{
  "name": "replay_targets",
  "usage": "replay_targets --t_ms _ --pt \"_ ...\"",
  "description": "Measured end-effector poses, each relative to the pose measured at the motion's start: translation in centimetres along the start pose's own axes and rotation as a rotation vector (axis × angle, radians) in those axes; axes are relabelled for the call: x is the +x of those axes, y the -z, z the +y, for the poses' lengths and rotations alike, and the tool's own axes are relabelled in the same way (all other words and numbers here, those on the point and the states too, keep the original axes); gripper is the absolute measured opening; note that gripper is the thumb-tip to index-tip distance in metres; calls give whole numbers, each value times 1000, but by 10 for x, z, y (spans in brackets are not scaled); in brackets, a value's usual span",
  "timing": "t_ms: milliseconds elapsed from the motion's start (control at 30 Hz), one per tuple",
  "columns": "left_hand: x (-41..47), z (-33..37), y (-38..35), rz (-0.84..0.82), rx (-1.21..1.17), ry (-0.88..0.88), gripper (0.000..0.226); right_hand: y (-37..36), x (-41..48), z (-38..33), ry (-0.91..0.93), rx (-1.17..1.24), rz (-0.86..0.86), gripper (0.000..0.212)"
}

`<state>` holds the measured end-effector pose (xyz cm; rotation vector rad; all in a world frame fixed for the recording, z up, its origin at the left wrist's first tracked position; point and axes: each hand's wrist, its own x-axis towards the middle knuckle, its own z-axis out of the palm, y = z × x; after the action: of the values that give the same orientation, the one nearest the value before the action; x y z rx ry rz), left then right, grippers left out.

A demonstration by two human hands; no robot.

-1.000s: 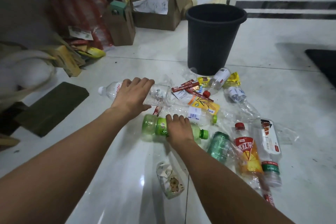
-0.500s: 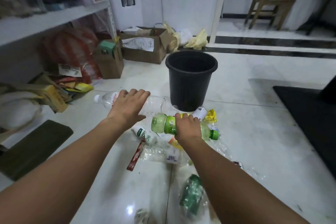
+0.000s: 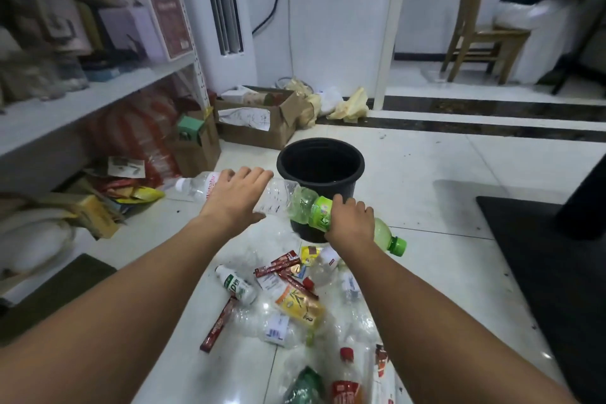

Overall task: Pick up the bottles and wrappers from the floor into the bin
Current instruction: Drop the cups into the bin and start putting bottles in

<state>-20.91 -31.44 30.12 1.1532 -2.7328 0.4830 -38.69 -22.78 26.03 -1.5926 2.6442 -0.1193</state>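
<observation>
Left hand (image 3: 237, 197) is wrapped over the top of a clear bottle (image 3: 278, 198), fingers curled down its far side, with the white cap end sticking out to the left. The right hand (image 3: 351, 223) clamps a green bottle (image 3: 316, 211) round its middle, green cap pointing down and to the right. Seen from the head camera, both bottles are held in the air just in front of the black bin (image 3: 360, 167). Their bases meet or overlap near its front wall, and I cannot tell whether they actually touch. A second ago the two hands were down in the litter, closing on these same bottles where they lay. Half a second ago they had come up off the tiles, and now they are higher and closer to the bin, whose open mouth has come into sight. So two bottles are off the floor (image 3: 426, 207) but neither is in the bin yet; by my reading, carrying them over the rim and letting go is the step in hand. Plenty remains below the arms: a small white bottle (image 3: 236, 285), red stick wrappers (image 3: 278, 267), a yellow wrapper (image 3: 300, 303), crumpled clear bottles and a red-capped bottle (image 3: 347, 380) at the bottom edge.
</observation>
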Motion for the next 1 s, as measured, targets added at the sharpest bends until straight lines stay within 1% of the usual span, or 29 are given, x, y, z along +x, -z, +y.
replay_targets --t_ms 67,133,233,333,433,533,667,900,1000 --pt "7 5 9 2 19 -11 72 19 6 12 -16 37 19 58" --pt "11 8 19 10 27 17 73 37 11 21 -26 63 55 62" --pt "20 14 30 12 20 69 81 57 14 32 -54 76 75 66" --pt "25 21 39 10 9 30 84 68 14 40 -101 87 92 64" --pt "29 19 43 -2 12 -20 81 77 20 36 -128 103 139 61" --pt "39 12 36 -35 -23 -23 78 78 34 27 -146 132 200 60" --pt "63 13 18 -74 -106 -70 75 73 59 27 -238 215 277 59" --pt "123 29 -12 -38 -168 -203 69 60 104 39 -250 144 330 60" --pt "146 34 -27 -70 -177 -245 69 57 124 48 -251 129 347 63"
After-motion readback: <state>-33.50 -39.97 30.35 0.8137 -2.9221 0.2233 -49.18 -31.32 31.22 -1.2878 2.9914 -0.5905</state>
